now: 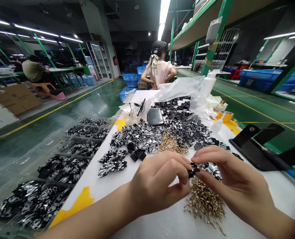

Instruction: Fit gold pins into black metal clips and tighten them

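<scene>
My left hand and my right hand meet over the white table, both closed at the fingertips on one small black part. Fingers hide much of that part, so its exact kind cannot be told. Just beneath my right hand lies a heap of small brass-coloured pins. A second brass heap sits beyond my left hand. Around it spread piles of small black and silver metal parts, with a few black pieces in front of them.
On the left, a compartmented clear tray holds more black and silver parts. A dark phone-like slab, a white bottle, orange tape and a black metal fixture stand around the piles. A person sits beyond the table.
</scene>
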The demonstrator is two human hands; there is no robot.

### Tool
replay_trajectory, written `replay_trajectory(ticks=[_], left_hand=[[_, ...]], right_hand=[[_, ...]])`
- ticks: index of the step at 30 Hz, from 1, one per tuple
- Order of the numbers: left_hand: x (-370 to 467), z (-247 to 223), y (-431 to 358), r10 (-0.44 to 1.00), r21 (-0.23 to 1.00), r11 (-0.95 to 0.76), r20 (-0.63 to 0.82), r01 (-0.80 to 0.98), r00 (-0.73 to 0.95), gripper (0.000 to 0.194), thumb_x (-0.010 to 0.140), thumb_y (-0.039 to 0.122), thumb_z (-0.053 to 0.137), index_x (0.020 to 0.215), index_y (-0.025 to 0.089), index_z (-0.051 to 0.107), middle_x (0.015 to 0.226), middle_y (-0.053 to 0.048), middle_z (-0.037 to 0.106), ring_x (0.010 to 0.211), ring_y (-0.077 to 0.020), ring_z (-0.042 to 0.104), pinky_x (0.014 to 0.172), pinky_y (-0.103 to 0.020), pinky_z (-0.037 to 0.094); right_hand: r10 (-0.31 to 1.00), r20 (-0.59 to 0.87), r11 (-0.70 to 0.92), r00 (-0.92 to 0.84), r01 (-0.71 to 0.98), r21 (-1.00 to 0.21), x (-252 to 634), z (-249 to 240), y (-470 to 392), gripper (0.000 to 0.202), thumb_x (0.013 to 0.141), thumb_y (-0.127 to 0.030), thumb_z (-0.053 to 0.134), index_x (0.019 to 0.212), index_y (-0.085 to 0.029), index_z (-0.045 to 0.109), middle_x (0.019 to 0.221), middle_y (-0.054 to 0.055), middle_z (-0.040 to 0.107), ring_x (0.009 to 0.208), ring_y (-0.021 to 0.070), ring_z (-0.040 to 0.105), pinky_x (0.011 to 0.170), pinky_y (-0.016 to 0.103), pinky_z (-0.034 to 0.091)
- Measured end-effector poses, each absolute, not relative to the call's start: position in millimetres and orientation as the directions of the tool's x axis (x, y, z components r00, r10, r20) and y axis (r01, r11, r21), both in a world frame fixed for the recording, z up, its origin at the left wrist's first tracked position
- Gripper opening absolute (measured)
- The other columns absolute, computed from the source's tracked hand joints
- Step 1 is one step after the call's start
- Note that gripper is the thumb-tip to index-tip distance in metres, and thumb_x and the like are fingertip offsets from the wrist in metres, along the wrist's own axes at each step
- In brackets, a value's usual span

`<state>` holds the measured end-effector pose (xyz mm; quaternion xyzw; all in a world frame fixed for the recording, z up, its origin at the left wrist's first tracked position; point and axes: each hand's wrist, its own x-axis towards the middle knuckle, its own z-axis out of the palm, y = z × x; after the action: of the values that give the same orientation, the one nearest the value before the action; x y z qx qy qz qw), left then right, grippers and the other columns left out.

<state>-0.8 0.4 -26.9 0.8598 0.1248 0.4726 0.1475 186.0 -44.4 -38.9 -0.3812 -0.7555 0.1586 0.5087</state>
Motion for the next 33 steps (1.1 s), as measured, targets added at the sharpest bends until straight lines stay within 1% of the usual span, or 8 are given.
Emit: replay_trajectory(ticks=[3, 6, 12, 15, 18, 22, 28, 33], left_hand=[[-2.3, -25.1, 0.4, 0.285, 0.306, -0.951, 0.792, 0.053, 0.539, 0.024, 0.073, 0.005, 0.06, 0.071, 0.021, 0.043, 0.082, -0.004, 0.067, 0.086, -0.0139, 0.066, 0.078, -0.024, 0.055], [-5.1, -22.6, -1.4, 0.229, 0.245, -0.968, 0.797, 0.046, 0.559, 0.024, 0.073, 0.004, 0.062, 0.071, 0.021, 0.045, 0.085, -0.005, 0.069, 0.088, -0.0139, 0.066, 0.083, -0.024, 0.054], [-9.6, -22.5, -3.4, 0.174, 0.184, -0.982, 0.787, 0.044, 0.592, 0.021, 0.071, 0.002, 0.062, 0.072, 0.02, 0.052, 0.09, -0.004, 0.07, 0.093, -0.0164, 0.064, 0.088, -0.027, 0.053], [-9.6, -23.3, -2.2, 0.152, 0.165, -0.986, 0.798, 0.031, 0.583, 0.021, 0.071, 0.001, 0.062, 0.075, 0.019, 0.052, 0.089, -0.005, 0.07, 0.094, -0.0161, 0.064, 0.089, -0.026, 0.053], [-7.9, -23.7, -0.6, 0.135, 0.162, -0.987, 0.808, 0.004, 0.574, 0.02, 0.071, 0.002, 0.062, 0.076, 0.018, 0.051, 0.089, -0.006, 0.069, 0.095, -0.0156, 0.063, 0.086, -0.025, 0.054], [-3.7, -23.6, 1.3, 0.115, 0.165, -0.985, 0.854, -0.054, 0.507, 0.018, 0.069, 0.002, 0.062, 0.072, 0.015, 0.049, 0.086, -0.01, 0.067, 0.09, -0.0166, 0.064, 0.081, -0.027, 0.056], [-0.1, -21.7, -0.5, 0.186, 0.227, -0.974, 0.854, -0.025, 0.487, 0.028, 0.066, 0.001, 0.063, 0.067, 0.018, 0.041, 0.082, -0.008, 0.068, 0.084, -0.016, 0.066, 0.075, -0.025, 0.057], [0.4, -23.6, -3.5, 0.233, 0.276, -0.961, 0.85, -0.023, 0.472, 0.03, 0.066, 0.0, 0.063, 0.068, 0.019, 0.039, 0.083, -0.008, 0.069, 0.081, -0.0164, 0.066, 0.071, -0.025, 0.057]], right_hand=[[0.72, 0.663, 0.68, -0.205, 0.401, -0.614, 186.2, -38.0, -45.2, 0.031, 0.079, -0.007, 0.057, 0.105, -0.024, 0.054, 0.095, 0.006, 0.057, 0.092, 0.0186, 0.055, 0.074, 0.031, 0.05], [0.676, 0.7, 0.721, -0.228, 0.398, -0.567, 186.9, -36.8, -46.6, 0.035, 0.078, -0.004, 0.056, 0.105, -0.025, 0.053, 0.093, 0.005, 0.057, 0.09, 0.0185, 0.056, 0.072, 0.031, 0.05], [0.609, 0.714, 0.776, -0.345, 0.448, -0.445, 188.4, -28.9, -50.3, 0.037, 0.076, 0.002, 0.053, 0.103, -0.023, 0.054, 0.09, 0.004, 0.057, 0.086, 0.0172, 0.058, 0.066, 0.029, 0.05], [0.612, 0.702, 0.769, -0.364, 0.48, -0.422, 188.0, -24.8, -50.3, 0.033, 0.076, 0.002, 0.052, 0.099, -0.021, 0.056, 0.089, 0.004, 0.057, 0.081, 0.0156, 0.058, 0.066, 0.029, 0.049], [0.614, 0.685, 0.771, -0.392, 0.484, -0.414, 188.7, -23.3, -49.1, 0.031, 0.077, 0.001, 0.052, 0.098, -0.02, 0.056, 0.089, 0.005, 0.057, 0.081, 0.015, 0.058, 0.066, 0.028, 0.049], [0.595, 0.688, 0.792, -0.415, 0.45, -0.414, 191.1, -24.4, -47.5, 0.031, 0.078, 0.001, 0.051, 0.1, -0.019, 0.054, 0.091, 0.005, 0.055, 0.082, 0.0149, 0.056, 0.066, 0.027, 0.049], [0.614, 0.678, 0.784, -0.403, 0.411, -0.466, 192.9, -27.0, -48.2, 0.034, 0.078, 0.003, 0.05, 0.104, -0.019, 0.053, 0.093, 0.006, 0.053, 0.086, 0.0155, 0.054, 0.068, 0.028, 0.048], [0.637, 0.667, 0.769, -0.387, 0.384, -0.511, 192.0, -28.9, -46.7, 0.034, 0.079, 0.002, 0.049, 0.103, -0.021, 0.054, 0.091, 0.006, 0.053, 0.087, 0.0163, 0.053, 0.068, 0.029, 0.048]])
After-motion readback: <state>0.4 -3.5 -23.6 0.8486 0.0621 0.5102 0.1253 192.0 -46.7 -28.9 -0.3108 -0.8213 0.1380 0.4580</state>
